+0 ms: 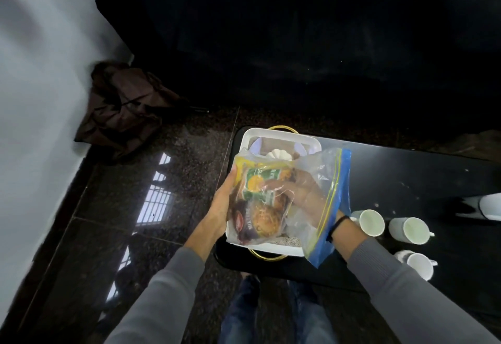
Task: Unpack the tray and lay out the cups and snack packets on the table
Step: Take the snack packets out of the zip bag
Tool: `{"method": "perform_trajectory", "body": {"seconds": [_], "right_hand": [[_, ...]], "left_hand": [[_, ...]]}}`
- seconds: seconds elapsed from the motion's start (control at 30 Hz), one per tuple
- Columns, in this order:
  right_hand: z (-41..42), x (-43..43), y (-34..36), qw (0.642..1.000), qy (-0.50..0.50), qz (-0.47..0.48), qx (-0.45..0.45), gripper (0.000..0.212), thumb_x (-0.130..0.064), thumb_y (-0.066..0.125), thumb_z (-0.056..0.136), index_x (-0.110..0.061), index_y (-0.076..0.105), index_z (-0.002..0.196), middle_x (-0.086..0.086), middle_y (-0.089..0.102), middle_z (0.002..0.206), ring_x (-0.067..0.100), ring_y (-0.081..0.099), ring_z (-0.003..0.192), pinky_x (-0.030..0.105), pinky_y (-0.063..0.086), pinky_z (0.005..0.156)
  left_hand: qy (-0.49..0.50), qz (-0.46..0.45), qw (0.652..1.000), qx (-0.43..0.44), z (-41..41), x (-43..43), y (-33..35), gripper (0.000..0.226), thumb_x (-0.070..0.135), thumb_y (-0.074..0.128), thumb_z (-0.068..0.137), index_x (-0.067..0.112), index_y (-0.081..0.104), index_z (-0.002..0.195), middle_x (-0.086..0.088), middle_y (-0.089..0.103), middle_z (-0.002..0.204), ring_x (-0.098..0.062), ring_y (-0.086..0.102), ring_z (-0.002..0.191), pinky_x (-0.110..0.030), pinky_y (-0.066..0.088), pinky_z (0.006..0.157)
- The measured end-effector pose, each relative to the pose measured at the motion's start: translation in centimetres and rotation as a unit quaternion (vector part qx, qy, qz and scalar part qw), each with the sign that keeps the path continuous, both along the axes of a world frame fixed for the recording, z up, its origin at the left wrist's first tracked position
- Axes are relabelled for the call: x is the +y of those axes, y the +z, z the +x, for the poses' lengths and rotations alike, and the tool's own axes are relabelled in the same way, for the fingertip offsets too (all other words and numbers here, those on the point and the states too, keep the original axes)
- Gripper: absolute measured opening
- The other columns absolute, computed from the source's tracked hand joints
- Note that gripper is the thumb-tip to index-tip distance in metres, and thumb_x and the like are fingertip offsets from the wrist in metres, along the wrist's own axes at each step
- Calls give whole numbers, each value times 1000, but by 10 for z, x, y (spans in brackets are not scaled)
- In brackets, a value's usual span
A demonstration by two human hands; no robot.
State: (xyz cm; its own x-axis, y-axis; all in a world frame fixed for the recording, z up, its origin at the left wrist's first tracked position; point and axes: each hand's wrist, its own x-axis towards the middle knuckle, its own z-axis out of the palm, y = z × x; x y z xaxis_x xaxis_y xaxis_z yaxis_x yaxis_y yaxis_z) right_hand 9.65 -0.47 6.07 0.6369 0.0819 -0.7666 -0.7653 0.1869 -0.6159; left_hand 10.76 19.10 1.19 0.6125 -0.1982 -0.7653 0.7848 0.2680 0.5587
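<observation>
Gray sleeves lead to the left hand [221, 205] cradling a clear zip bag [273, 200] of snack packets [257, 183] above the tray [282, 137], right hand [303, 194] reaching inside gripping 1 packet; tugging might spill others onto 3 cups [371, 222] on the table [406, 170]

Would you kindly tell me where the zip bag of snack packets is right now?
Head view, centre: the zip bag is held above the white tray, left hand outside it, right hand reaching inside.

Grey long sleeves [162, 297] are worn on both arms, cuffs ending just short of the wrists. A thin black band [337, 225] is seen around the right wrist. Blue denim jeans [273, 314] are worn on the legs below.
</observation>
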Motion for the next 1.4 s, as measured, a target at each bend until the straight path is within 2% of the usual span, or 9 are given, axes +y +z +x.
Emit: {"method": "perform_trajectory", "body": {"seconds": [0.1,0.27,0.4,0.63,0.93,1.07,1.17,1.27,1.4], "right_hand": [[-4,-7,1,1000,-8,-19,-14,38,-17,80,88,-1,72,121,24,72,124,36,71,111,56,57,97],[-5,-30,2,995,-15,-90,-36,7,-17,76,89,-16,81,93,14,79,92,22,79,85,37,65,72],[-13,-49,8,976,-26,-213,-40,14,-30,73,91,-17,75,87,-4,76,70,17,70,66,28,58,57],[-25,-78,22,933,-147,-325,-56,28,-37,77,75,-19,67,94,-2,73,90,8,70,73,17,51,42],[-1,-88,36,881,-256,-359,-169,18,-38,74,81,-29,59,86,-10,73,86,3,71,62,20,58,54],[19,-82,26,860,-245,-397,-208,33,-37,76,87,-18,60,109,-8,72,95,12,73,86,24,61,68],[35,-80,12,843,-229,-422,-244,44,-36,76,90,-14,54,121,-6,70,104,0,68,88,7,54,70],[55,-79,-11,873,-136,-417,-214,43,-36,77,89,-13,56,118,-5,69,100,2,66,82,10,52,67],[66,-73,-51,944,-27,-306,-123,38,-23,79,90,-4,60,116,13,74,111,27,73,98,43,59,93]], "left_hand": [[-1,105,993,44,-2,7,-12,64,65,81,63,10,77,94,-11,76,92,-30,73,86,-41,58,84],[24,171,985,8,-5,12,-31,22,27,64,98,8,75,101,-10,77,93,-17,74,77,-32,60,73],[39,228,973,-1,-6,15,-38,20,22,56,103,13,70,92,-9,71,88,-27,68,87,-44,56,88],[8,314,949,-15,-5,22,-44,29,23,48,105,2,67,106,-19,69,100,-33,67,95,-48,54,90],[-23,310,950,4,-6,29,-47,33,27,60,100,11,71,73,-14,72,80,-28,67,79,-41,56,75],[-18,287,958,11,-4,32,-44,34,33,67,96,2,75,84,-16,75,86,-28,69,82,-43,58,78],[-15,289,957,-3,-3,35,-39,31,33,67,96,12,75,73,-6,76,73,-26,70,75,-40,58,74],[-15,284,958,-21,-2,37,-35,30,33,65,97,14,72,74,-7,75,76,-26,70,76,-40,58,75],[1,256,966,-45,-2,36,-31,32,26,60,100,11,71,75,-5,74,68,-21,71,66,-32,60,62]]}}
